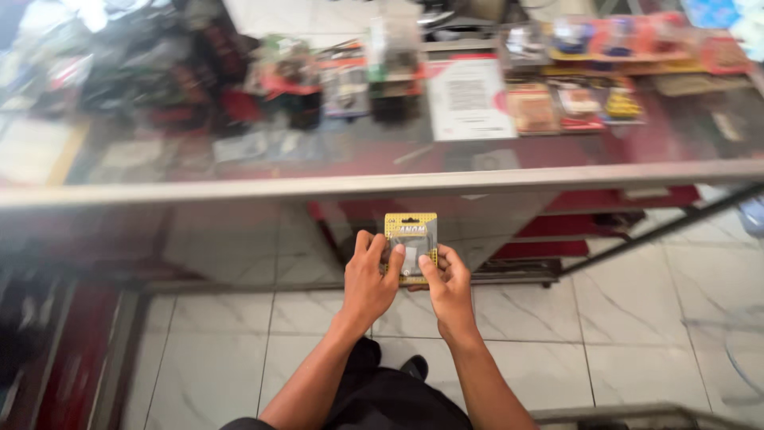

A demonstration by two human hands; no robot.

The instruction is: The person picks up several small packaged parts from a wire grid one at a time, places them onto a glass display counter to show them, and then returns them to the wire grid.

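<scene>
Blur covers most of the far side of the glass counter (382,185), so the small goods lying there are hard to tell apart. On the far left a dark heap (135,64) of things is just a smear of black and red. The contents of the little pack are hard to make out too; something pale and grey sits under the clear front. The person's arms are cut off at the bottom edge, and dark trousers (390,398) and a shoe tip show between them.

Both hands hold one small yellow blister pack (411,235) in front of the counter, just below its metal edge. The left hand (370,279) is curled around the pack's left side, with the thumb pressed on the front and the fingers bent behind. The right hand (450,287) grips the lower right side the same way, thumb on the front. Neither hand is open flat; both are closed on the pack. The pack stands upright, yellow at the top and sides.

On the counter, a white paper sign (468,99) with a red edge lies near the middle. To its right sit flat red and orange packets (557,107) in a row. Farther back on the right are more packs in pink and blue (621,36). The floor (637,318) is white tile with grey lines.
</scene>
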